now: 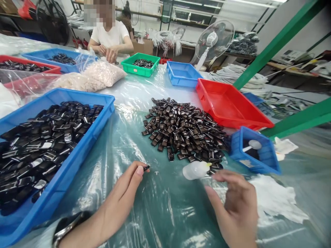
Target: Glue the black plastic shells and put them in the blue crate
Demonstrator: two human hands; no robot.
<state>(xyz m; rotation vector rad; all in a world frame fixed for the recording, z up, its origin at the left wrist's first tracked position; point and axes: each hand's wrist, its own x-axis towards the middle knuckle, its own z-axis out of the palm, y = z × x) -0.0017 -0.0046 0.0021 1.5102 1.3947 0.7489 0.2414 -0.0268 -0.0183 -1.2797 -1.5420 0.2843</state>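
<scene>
Grips a black part (146, 168) between thumb and fingers of the left hand (130, 181), just above the tabletop (165, 210), near a white piece (156, 173). Holds the right hand (236, 201) loosely curled, with thumb and fingertips parted, near a bottle (194, 171). Has a heap (181, 127) of black parts beyond both hands, a blue tray (80, 151) of black pieces to the left, and a blue bin (258, 167) with a scoop (254, 144) and a red tray (230, 100) to the right. Faces a co-worker (111, 36) across the tabletop

from our head we look forward and down across the table (165, 213), our left hand (131, 179) and right hand (236, 203) close, the white fan (212, 39) well beyond.
</scene>
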